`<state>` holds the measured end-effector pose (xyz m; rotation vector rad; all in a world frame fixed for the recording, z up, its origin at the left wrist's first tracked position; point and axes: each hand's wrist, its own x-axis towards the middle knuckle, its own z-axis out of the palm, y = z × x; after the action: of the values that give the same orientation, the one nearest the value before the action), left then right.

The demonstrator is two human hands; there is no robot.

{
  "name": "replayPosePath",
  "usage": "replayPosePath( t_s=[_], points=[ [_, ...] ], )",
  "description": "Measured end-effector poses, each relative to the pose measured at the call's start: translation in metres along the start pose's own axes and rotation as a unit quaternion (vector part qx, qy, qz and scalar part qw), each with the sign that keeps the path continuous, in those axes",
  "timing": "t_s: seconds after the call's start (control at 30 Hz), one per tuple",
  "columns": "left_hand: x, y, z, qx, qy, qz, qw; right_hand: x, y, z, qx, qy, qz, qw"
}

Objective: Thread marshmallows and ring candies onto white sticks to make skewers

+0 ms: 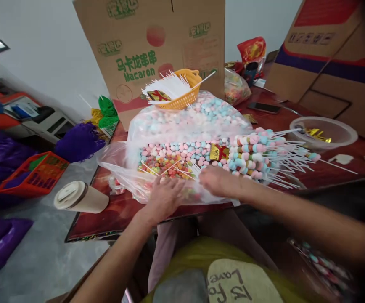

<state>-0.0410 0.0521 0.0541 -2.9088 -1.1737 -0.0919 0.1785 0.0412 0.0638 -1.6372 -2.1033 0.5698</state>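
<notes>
My left hand (166,198) lies over the near edge of a clear plastic bag (116,168), beside fruit-coloured gummies (170,166), its fingers spread. Just right of it, my right hand (218,181) is closed over the near side of the bag, with white sticks (193,169) at its fingertips; what it grips is hidden. Pink, blue and white candy balls (182,148) fill the bag behind the gummies. A gold packet (219,152) rests on them. Finished-looking candy skewers (255,153) are piled to the right, sticks pointing right.
An orange basket (184,101) of white sticks stands on the bag, before a large carton (170,38). A cup (81,197) lies tilted in view at the left edge. A clear bowl (324,132), phone (264,107) and second carton (337,54) are at right.
</notes>
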Motion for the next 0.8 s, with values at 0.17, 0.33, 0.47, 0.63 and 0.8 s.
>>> replayPosePath(
  t_s=[0.17,0.33,0.47,0.63,0.8],
  points=[
    [-0.037,0.027,0.018,-0.039,-0.133,0.056,0.989,-0.062,-0.007,0.063,-0.068,-0.057,-0.071,0.993],
    [-0.025,0.026,0.000,-0.112,-0.019,-0.007,0.993,-0.064,0.012,0.042,-0.179,0.018,0.016,0.984],
    [0.022,0.019,-0.001,0.024,0.101,-0.139,0.985,-0.058,0.032,0.040,-0.240,-0.009,0.073,0.968],
    [0.018,-0.009,0.019,0.113,0.080,-0.178,0.974,-0.034,0.022,0.040,-0.250,-0.023,0.052,0.967],
    [-0.001,-0.019,0.015,0.062,0.100,-0.187,0.975,0.020,0.007,0.045,-0.254,-0.038,0.027,0.966]
  ],
)
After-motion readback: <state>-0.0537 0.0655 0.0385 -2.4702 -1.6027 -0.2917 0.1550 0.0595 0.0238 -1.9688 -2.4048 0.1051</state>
